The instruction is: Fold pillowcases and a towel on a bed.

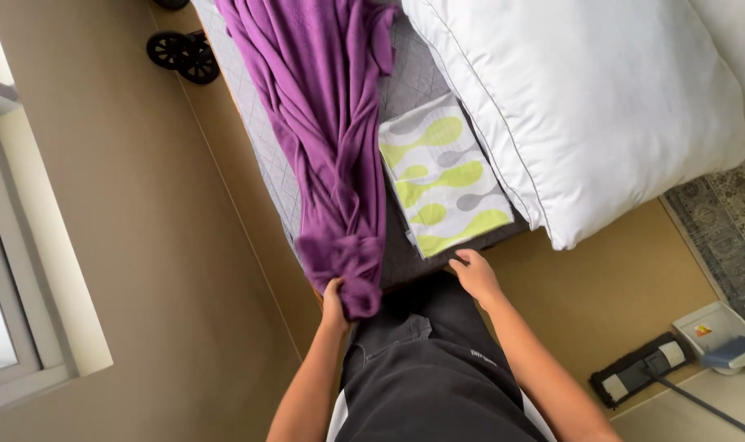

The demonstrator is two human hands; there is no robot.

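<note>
Left hand grips the purple cloth; right hand touches the folded green-patterned sheet, grip indiscernible, beside a white pillow.

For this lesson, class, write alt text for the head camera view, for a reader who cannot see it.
A person's left hand grips the end of a purple cloth draped along a grey mattress, while the right hand touches the mattress edge by a folded green-and-white patterned fabric. A white pillow lies beside them.
</note>
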